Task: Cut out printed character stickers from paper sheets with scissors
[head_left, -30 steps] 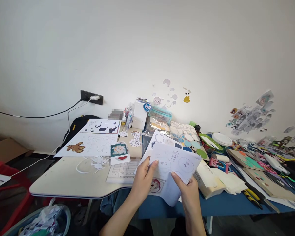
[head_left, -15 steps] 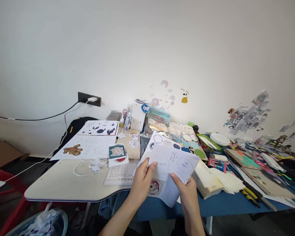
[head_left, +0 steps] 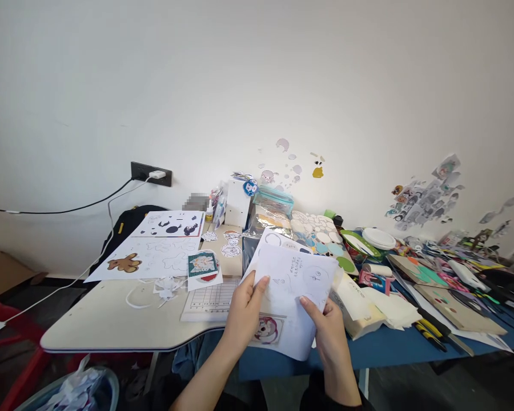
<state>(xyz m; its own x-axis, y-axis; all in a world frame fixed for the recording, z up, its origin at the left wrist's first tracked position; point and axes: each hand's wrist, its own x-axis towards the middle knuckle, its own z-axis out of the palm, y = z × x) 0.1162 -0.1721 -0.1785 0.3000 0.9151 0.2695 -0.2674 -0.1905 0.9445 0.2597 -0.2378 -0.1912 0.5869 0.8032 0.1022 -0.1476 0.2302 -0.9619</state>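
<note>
Both hands grip white paper sheets (head_left: 291,288) above the table's front edge. My left hand (head_left: 245,311) pinches the left side, thumb on top; my right hand (head_left: 329,325) holds the right side the same way. The top sheet carries pencil-drawn circles and handwriting. Near my left hand, a coloured cartoon picture (head_left: 269,329) shows on the paper. Another sheet with a grey ring (head_left: 273,238) and dark shapes sticks out behind. Left of my hands lie a ruled form (head_left: 209,305) and a small card with a green picture (head_left: 203,267).
A pale board (head_left: 111,319) at left bears a large sheet with a brown bear (head_left: 124,262) and paper scraps (head_left: 167,288). At right are a tissue pack (head_left: 360,305), yellow-black cutters (head_left: 429,333) and a green-rimmed plate (head_left: 360,242). A scrap-filled basin (head_left: 111,388) stands below left.
The top sheet has turned slightly and its right edge has shifted left, covering more of the sheet behind. Both hands keep their hold. The whole view has shifted a little.
</note>
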